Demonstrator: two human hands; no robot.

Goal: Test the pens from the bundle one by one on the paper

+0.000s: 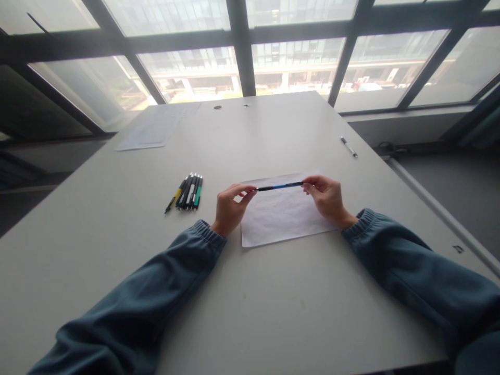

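Observation:
A black and blue pen (279, 186) is held level between my two hands, above a sheet of white paper (285, 221). The thumb and fingers of my left hand (232, 205) pinch its left end. At the other end, my right hand (325, 197) grips the pen in the same way. Faint marks show on the paper, which lies a little slanted under the hands. To the left of my left hand rests a bunch of several pens (189, 192), mostly black, with a yellow one and a green one at its sides.
A lone white and black pen (349, 147) lies near the right edge of the white table (281, 312). More paper sheets (150, 127) lie at the far left. Two round fittings sit at the far edge, before large windows (299, 62).

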